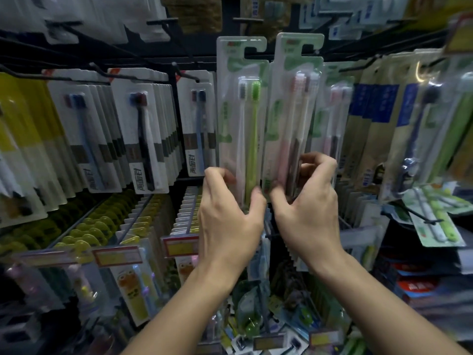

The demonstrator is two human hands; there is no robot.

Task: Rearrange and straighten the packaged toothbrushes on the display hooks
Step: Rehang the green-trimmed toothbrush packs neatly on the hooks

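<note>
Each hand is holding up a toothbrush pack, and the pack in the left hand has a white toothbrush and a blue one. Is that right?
Not quite. In the head view, the left hand holds a pack with a white toothbrush and a green one, not blue. The rest holds: the right hand holds up its own pack beside it.

Left hand (230,216) grips green-brush pack (242,119); right hand (307,206) grips pink-brush pack (294,116).
</note>
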